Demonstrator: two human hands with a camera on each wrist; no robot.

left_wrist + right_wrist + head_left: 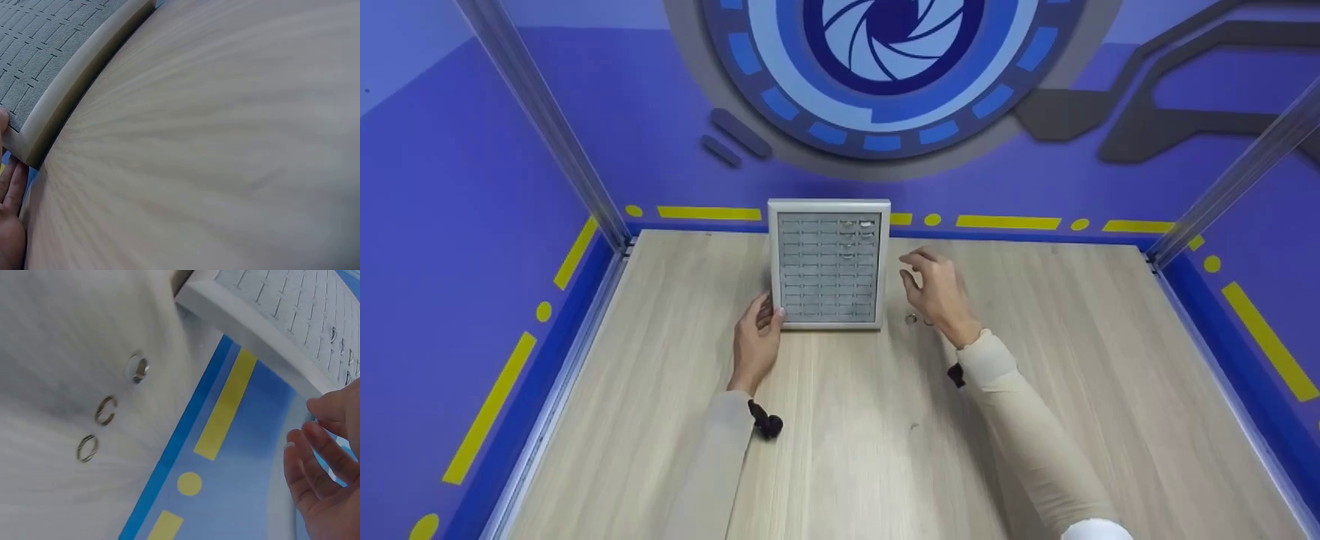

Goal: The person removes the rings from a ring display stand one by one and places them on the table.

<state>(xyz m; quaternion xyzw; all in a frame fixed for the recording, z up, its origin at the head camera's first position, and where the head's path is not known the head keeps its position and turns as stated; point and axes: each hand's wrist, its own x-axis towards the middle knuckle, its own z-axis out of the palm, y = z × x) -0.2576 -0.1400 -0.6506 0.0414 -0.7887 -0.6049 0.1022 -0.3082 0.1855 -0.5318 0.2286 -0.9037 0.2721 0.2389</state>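
Note:
A white-framed ring display board (829, 289) with rows of slotted grey padding stands tilted up on the table. Several rings (847, 235) sit in slots of its two right-hand columns, toward the top. My left hand (755, 341) grips the board's lower left edge, thumb on the front and fingers behind; the left wrist view shows only the board's corner (34, 135) and part of that hand. Off the board's right side, my right hand (941, 296) hovers with fingers loosely bent and nothing visible between them. Below it lie three loose rings (105, 410) on the table.
The light wooden table (825, 450) ends at a blue wall (660, 150) with yellow marks close behind the board. Metal posts (547, 120) rise at the back corners. Side walls flank the table on the left and right.

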